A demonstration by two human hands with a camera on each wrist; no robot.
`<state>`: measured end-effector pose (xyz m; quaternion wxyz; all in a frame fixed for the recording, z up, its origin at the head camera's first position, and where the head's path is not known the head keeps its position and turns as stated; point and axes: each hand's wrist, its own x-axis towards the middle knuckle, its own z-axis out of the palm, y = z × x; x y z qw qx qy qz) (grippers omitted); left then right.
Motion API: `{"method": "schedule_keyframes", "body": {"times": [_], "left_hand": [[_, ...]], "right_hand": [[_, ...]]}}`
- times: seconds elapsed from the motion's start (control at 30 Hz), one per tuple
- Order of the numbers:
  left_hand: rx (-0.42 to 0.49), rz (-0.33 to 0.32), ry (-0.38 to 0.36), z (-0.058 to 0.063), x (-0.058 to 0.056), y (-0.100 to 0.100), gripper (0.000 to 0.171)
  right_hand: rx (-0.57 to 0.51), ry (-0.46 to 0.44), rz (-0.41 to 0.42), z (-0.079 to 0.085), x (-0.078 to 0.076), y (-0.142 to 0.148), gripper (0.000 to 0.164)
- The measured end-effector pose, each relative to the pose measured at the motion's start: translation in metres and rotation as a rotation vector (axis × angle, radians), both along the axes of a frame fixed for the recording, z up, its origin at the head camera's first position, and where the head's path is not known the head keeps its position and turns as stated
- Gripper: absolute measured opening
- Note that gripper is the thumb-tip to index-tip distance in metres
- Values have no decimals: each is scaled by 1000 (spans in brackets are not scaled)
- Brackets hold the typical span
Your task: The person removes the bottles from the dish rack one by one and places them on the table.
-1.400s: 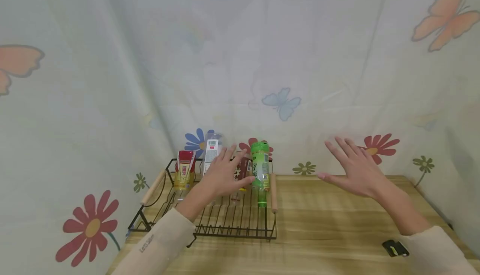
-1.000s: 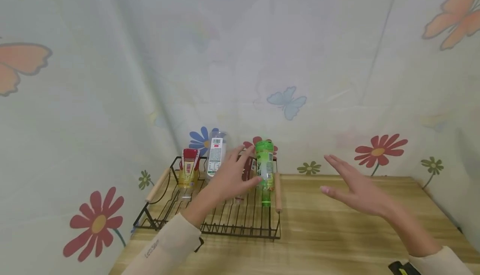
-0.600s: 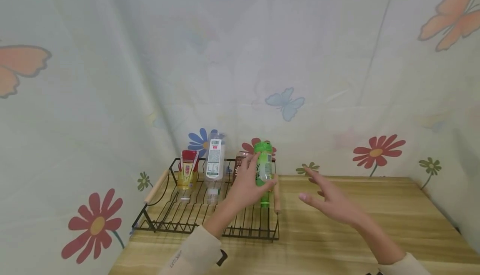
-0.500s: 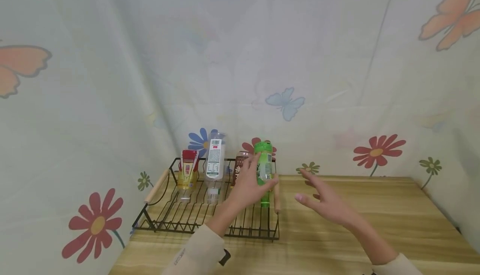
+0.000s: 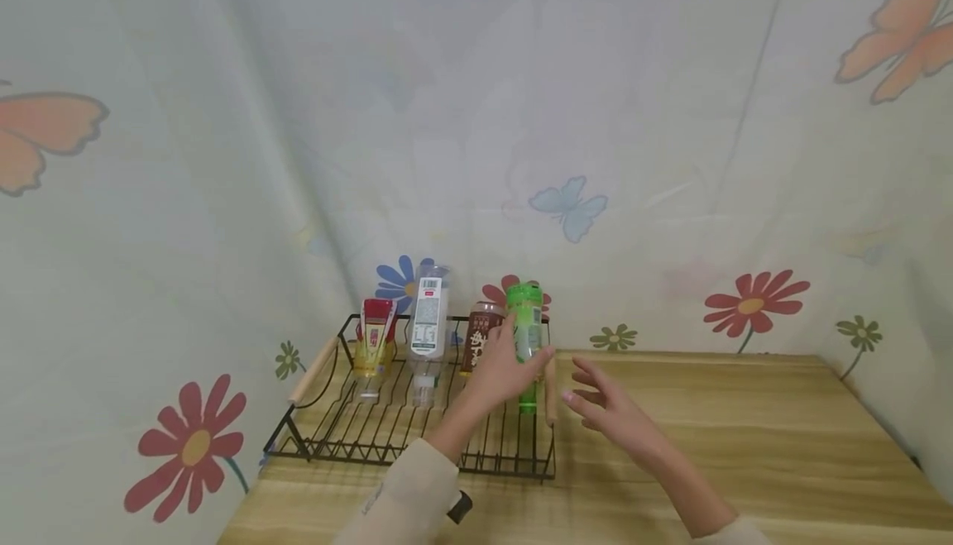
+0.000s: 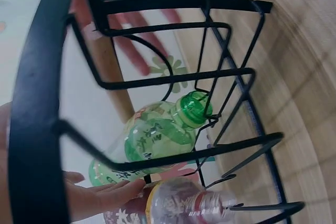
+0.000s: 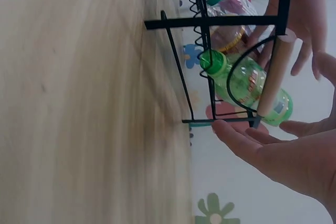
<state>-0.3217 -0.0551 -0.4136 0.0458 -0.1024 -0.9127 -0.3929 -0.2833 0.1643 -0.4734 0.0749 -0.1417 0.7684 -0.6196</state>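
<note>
My left hand reaches over the rack with spread, slightly bent fingers around the lower left side of a green plastic bottle. That bottle stands cap down, leaning in a black wire rack. Seen from the left wrist, the left hand's fingers lie close beside the green bottle; contact cannot be made out. My right hand is just right of the rack's wooden handle, fingers loosely bent and holding nothing. In the right wrist view, the right hand stays apart from the green bottle.
Left of the green bottle, the rack also holds a brown-labelled bottle, a clear bottle with a white label and a red-and-yellow-labelled bottle, all upside down. Wood-grain tabletop extends to the right. A printed curtain hangs behind.
My left hand has shifted right from the brown-labelled bottle to the green one. My right hand has come left and down towards the rack's handle. The bottles stay in place.
</note>
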Motion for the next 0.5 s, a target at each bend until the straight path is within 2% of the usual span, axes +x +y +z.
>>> {"method": "schedule_keyframes", "body": {"times": [0.2,0.4,0.5], "left_hand": [[27,-33,-2,4,-7,4,100],[36,-62,1,7,-11,7,96],[80,-106,9,4,-13,5,91]], "right_hand": [[-156,-116,-25,-9,5,-14,80],[-213,-146,-16,-13,10,-24,80],[-215,-152,2,-15,11,-27,78]]}}
